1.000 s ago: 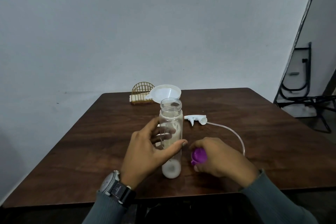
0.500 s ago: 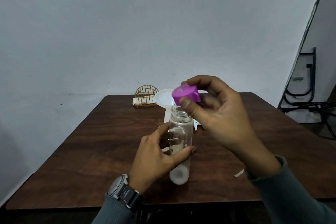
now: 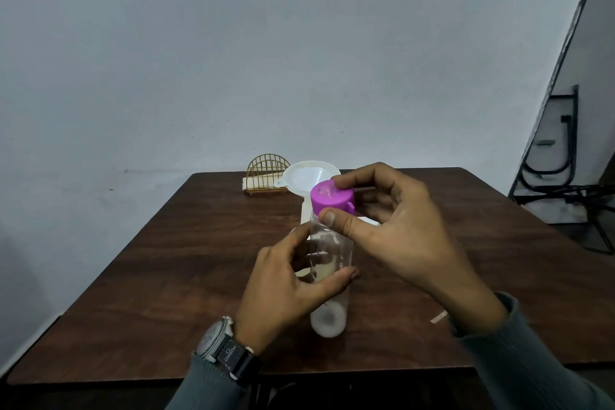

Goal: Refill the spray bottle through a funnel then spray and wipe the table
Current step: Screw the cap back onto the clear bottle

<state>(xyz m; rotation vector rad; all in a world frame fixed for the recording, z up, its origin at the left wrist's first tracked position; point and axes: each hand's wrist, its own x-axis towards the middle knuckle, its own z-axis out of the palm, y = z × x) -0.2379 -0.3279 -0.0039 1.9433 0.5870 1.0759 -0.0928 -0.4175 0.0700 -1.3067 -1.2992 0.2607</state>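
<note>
Bottle (image 3: 336, 243) upright on dark wood table (image 3: 166, 259), left hand (image 3: 283, 286) gripping; right hand (image 3: 399, 233) pinches purple cap (image 3: 331, 198) at mouth; grey wall (image 3: 233, 43) behind.

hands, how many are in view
2. The left hand grips the bottle at mid-height; the right hand pinches the cap at its mouth. None seems hidden.

Plain grey wall (image 3: 233, 43), dark wooden table (image 3: 166, 276), black metal frame (image 3: 575, 129) at far right
</note>
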